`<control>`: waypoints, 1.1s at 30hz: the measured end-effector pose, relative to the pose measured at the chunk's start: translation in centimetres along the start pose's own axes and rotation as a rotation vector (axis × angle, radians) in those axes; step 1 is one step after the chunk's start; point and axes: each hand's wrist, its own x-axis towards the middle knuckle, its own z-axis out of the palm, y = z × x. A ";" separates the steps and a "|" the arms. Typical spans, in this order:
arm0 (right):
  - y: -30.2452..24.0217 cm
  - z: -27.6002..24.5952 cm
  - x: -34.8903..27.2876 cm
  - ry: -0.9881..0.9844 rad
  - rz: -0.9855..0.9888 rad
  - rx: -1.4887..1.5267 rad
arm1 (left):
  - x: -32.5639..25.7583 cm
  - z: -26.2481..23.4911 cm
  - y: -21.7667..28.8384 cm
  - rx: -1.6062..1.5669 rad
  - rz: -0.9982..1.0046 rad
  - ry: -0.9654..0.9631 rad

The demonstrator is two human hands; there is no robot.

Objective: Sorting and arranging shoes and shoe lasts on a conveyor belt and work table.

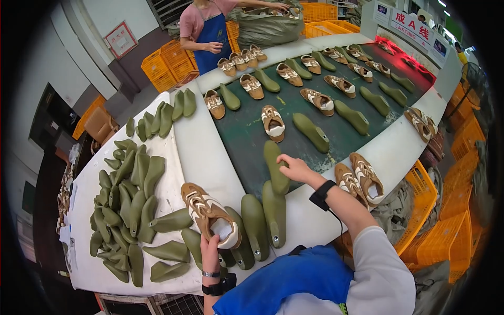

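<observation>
My left hand [210, 256] grips a brown and white sneaker [198, 207] by its heel end, with pale stuffing showing in its opening. At the near edge of the green belt [236, 149], my right hand [295, 169] has its fingers closed on the side of a green shoe last [274, 157]. Just below it, more lasts [255, 226] lie in a row on the white ledge, some partly hidden by the sneaker. A pair of sneakers [359, 178] stands on the ledge to the right of my right forearm.
Sneakers and lasts lie spaced over the belt, which runs to a red-lit machine [409, 63]. A heap of lasts [123, 205] covers the white table at left. Across the belt stands a person in a blue apron [212, 50]. Orange crates [443, 241] line the right side.
</observation>
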 end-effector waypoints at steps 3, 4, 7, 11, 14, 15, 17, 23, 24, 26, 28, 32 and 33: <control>0.2 2.0 3.7 -0.018 -0.096 -0.176 | 0.8 -1.2 -1.2 0.076 0.041 -0.001; 1.0 2.5 4.8 -0.022 -0.095 -0.266 | 0.9 -0.8 -0.7 0.078 0.044 -0.008; 3.6 4.6 6.1 -0.145 -0.102 -0.419 | 1.2 0.1 0.7 0.015 -0.022 0.011; 3.8 6.9 5.3 -0.081 -0.209 -0.542 | 2.6 1.0 0.7 0.001 0.048 -0.004; 2.4 6.9 4.6 -0.160 -0.168 -0.535 | 4.1 1.3 -0.1 0.109 0.093 -0.060; 2.1 6.9 3.9 -0.221 -0.164 -0.514 | 4.2 2.0 0.2 0.103 0.052 -0.076; 2.0 7.0 2.3 -0.255 -0.176 -0.493 | 4.1 3.4 1.2 0.094 -0.026 -0.098; 0.8 4.3 -2.3 -0.144 -0.067 -0.280 | 4.1 5.1 2.2 0.030 -0.069 -0.179; 1.0 4.4 -3.2 -0.185 -0.117 -0.226 | 4.2 5.2 2.4 0.028 -0.063 -0.173; 2.6 5.7 -6.3 -0.244 -0.252 -0.105 | 4.8 5.9 2.8 0.031 -0.076 -0.194; 2.1 6.2 -10.3 -0.345 -0.375 -0.147 | 6.7 6.5 3.0 0.053 -0.112 -0.213; 1.5 7.0 -14.4 -0.218 -0.383 -0.157 | 15.3 7.9 0.6 0.267 -0.307 -0.341; 1.4 7.1 -14.6 -0.217 -0.388 -0.166 | 17.8 8.3 -0.5 0.259 -0.300 -0.342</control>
